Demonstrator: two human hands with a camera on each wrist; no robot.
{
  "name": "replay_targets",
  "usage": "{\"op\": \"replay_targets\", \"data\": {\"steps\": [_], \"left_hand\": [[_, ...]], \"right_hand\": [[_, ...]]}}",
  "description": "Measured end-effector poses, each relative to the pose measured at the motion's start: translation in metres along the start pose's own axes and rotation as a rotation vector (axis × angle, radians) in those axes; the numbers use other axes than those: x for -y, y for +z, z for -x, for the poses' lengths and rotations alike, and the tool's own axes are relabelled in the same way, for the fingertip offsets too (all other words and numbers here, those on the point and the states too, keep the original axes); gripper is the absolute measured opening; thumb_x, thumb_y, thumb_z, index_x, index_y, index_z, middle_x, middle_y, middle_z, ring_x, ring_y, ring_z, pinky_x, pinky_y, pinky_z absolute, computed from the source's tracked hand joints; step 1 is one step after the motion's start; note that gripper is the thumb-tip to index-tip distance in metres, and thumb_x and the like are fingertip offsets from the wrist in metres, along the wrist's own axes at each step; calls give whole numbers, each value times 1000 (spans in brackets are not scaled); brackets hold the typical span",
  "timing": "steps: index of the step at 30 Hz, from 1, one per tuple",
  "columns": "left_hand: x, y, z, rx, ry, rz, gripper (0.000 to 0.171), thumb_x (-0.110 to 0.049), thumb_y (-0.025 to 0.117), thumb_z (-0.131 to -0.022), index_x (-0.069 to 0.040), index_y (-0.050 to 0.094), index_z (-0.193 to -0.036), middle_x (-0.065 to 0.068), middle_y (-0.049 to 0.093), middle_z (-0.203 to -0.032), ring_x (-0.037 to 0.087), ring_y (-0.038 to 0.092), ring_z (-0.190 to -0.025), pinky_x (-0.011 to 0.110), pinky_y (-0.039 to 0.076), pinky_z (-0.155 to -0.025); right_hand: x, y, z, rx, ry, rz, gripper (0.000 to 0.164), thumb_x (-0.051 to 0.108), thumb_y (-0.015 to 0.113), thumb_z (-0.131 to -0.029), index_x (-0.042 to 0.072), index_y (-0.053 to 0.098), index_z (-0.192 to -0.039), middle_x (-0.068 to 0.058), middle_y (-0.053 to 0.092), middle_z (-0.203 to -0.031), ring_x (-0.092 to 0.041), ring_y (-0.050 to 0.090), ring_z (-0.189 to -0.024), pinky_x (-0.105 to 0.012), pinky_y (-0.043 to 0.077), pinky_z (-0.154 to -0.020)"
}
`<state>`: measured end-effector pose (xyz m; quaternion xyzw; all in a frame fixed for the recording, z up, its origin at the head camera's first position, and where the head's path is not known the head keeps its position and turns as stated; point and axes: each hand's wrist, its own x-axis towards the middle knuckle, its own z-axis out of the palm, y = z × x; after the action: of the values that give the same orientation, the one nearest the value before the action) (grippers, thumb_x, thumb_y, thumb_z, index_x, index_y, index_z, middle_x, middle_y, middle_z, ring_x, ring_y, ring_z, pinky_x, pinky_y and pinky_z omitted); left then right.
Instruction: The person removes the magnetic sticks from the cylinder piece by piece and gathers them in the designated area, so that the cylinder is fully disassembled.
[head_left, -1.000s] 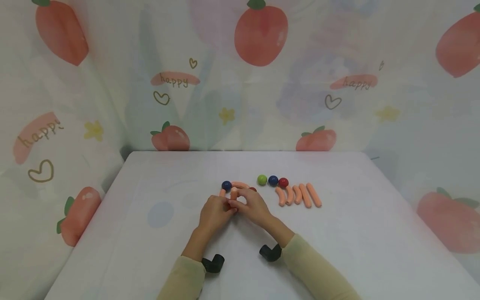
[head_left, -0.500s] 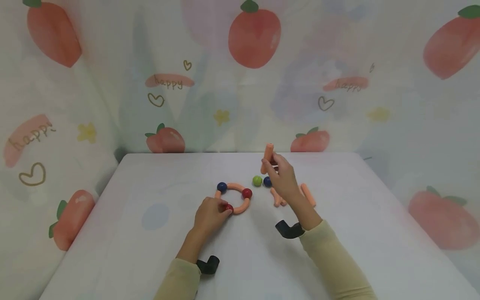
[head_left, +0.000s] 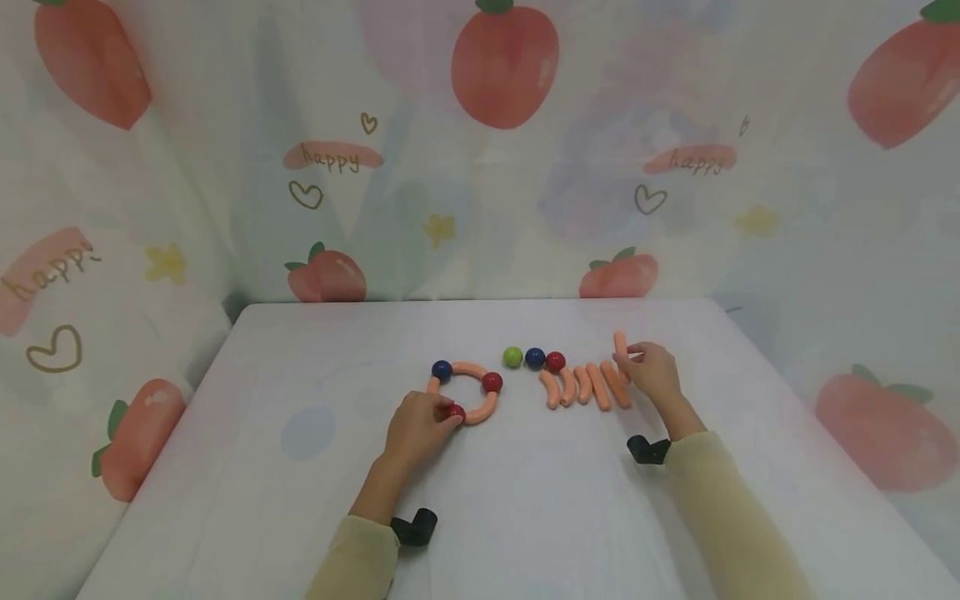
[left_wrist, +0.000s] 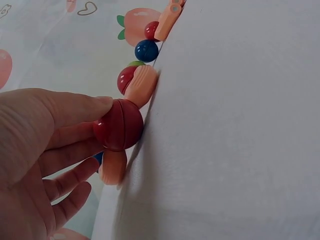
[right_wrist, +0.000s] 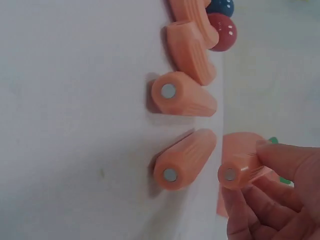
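Observation:
In the head view my left hand (head_left: 418, 427) pinches a glossy red ball (head_left: 457, 414) between thumb and fingers. That ball is part of a ring of curved orange magnetic rods (head_left: 482, 411) joined by balls, including another red one (head_left: 492, 382) and a blue one (head_left: 442, 371). The left wrist view shows the thumb on the pinched ball, with orange rods on both sides of it. At the row's right end my right hand (head_left: 654, 375) holds an orange magnetic rod (head_left: 621, 346). A grey magnet disc shows on its end (right_wrist: 229, 174) in the right wrist view.
Several loose orange rods (head_left: 597, 387), some curved and some straight, lie in a row left of the right hand. Behind their left end sit a green ball (head_left: 512, 357), a blue ball (head_left: 535, 357) and a red ball (head_left: 555, 362). White cloth covers the table (head_left: 525, 500).
My right hand has carried the orange rod away from the ring, up and over to the right end of the row. The left hand has stayed at the ring's near red ball.

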<state>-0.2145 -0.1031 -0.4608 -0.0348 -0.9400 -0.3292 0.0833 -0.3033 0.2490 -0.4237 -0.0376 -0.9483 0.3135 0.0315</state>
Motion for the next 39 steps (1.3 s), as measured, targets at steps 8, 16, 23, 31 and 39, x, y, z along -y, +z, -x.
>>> {"op": "replay_targets", "data": {"steps": [8,16,23,31,39], "left_hand": [[-1,-1,0,-1,27,7,28,-23,76,-76,-8,71,-99,-1,62,-82,14,51,-80,29,45,-70],[-1,-3,0,6,28,1,28,-24,76,-76,-9,71,-99,-1,61,-82,14,52,-80,29,45,-70],[2,-3,0,20,18,9,29,-24,76,-76,-8,71,-100,0,62,-84,14,52,-82,30,46,-72],[5,-6,-2,61,46,3,36,-19,79,-72,-8,69,-105,2,63,-92,16,52,-88,34,45,-79],[8,-5,-2,68,64,-58,41,-8,81,-67,-10,68,-106,3,64,-97,21,51,-102,37,44,-87]], "right_hand": [[-17,-1,0,173,76,104,48,23,43,-96,-17,45,-121,-33,48,-116,-41,48,-101,-49,40,-86],[-24,-1,1,227,166,94,45,24,52,-93,-15,50,-116,-27,53,-107,-34,51,-92,-42,44,-78],[-26,2,1,226,156,68,47,27,54,-92,-14,52,-114,-27,54,-107,-34,51,-92,-43,44,-78],[-25,6,-1,209,100,55,46,27,52,-93,-14,53,-113,-26,56,-105,-30,53,-88,-36,46,-71],[0,17,14,-181,-101,118,30,14,49,-91,-10,59,-107,-26,56,-104,-40,51,-97,-50,42,-82]]}}
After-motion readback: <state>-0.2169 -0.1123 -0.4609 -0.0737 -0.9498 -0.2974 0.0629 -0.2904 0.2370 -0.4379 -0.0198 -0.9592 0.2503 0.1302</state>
